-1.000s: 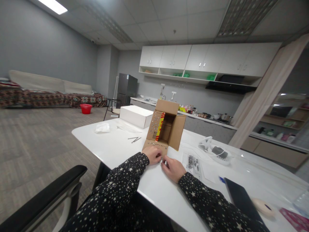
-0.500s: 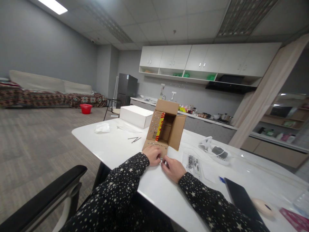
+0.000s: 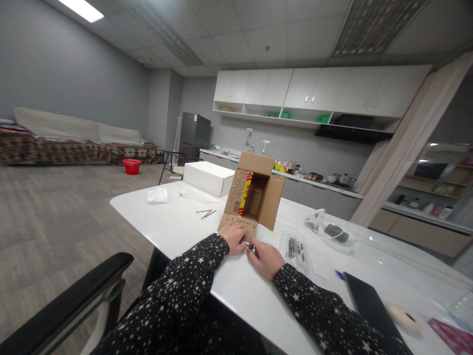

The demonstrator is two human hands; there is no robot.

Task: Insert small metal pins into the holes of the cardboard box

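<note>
Head view shows the left hand [image 3: 234, 237] resting palm-down on the lowest flap of an open cardboard box [image 3: 253, 199], which lies on its side on the white table [image 3: 177, 219] just beyond both hands. Touching it, the right hand [image 3: 264, 257] curls its fingertips around a small metal piece [image 3: 247, 243] between the two hands; what it is cannot be told. Right of the right hand lies a clear bag of small parts [image 3: 295, 248]; two nails [image 3: 206, 213] lie left of the left hand.
</note>
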